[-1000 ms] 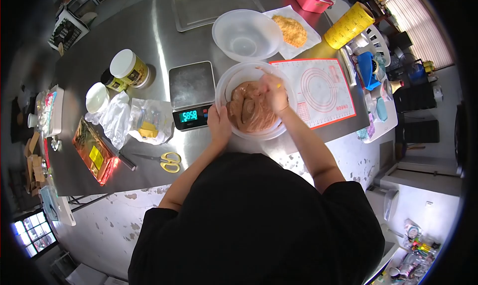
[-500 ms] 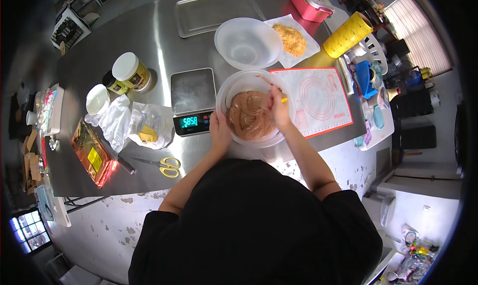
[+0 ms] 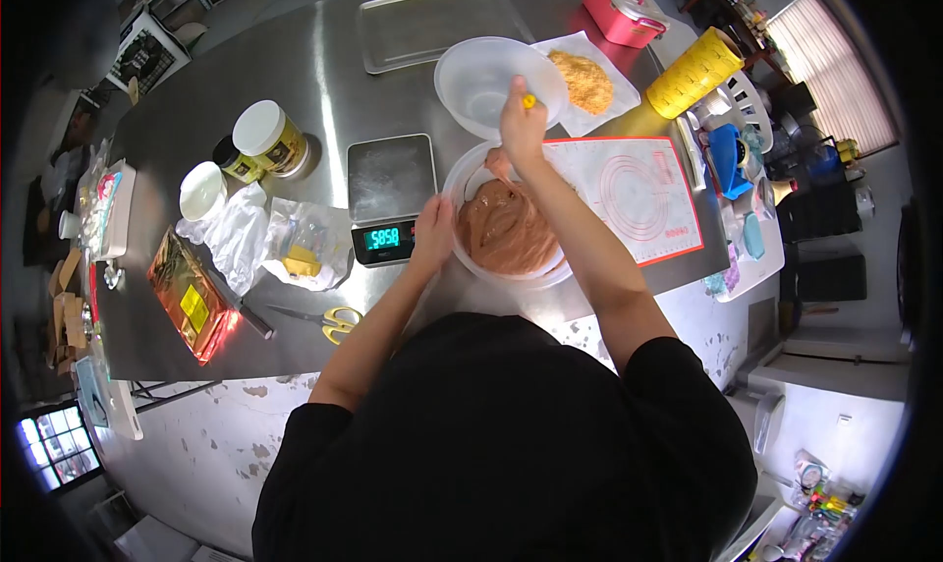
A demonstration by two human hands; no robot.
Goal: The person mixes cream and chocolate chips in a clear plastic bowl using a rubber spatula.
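Observation:
A translucent white bowl [image 3: 454,184] near the table's front edge holds a smooth brown mixture [image 3: 506,230]. My left hand [image 3: 433,236] grips this bowl's left rim. My right hand [image 3: 523,125] is closed round a spatula with a yellow handle [image 3: 528,101], above the bowl's far side. The spatula's lower end, coated in brown, reaches down to the mixture. Behind my right hand stands a second translucent bowl [image 3: 467,81]. Just left of the mixture bowl lies a digital scale [image 3: 391,181], its display lit and reading 585.8.
A red-edged mat [image 3: 629,194], yellow roll [image 3: 695,73], crumbs on paper [image 3: 582,81] and pink box [image 3: 624,10] are at right. A metal tray [image 3: 442,27] lies behind. Jars [image 3: 270,138], plastic bags [image 3: 306,243], scissors [image 3: 339,321] and a knife [image 3: 253,321] are at left.
My right hand has risen and moved away from me, lifting the spatula from inside the bowl to above its far side. My left hand stays on the rim. The whole view has shifted slightly.

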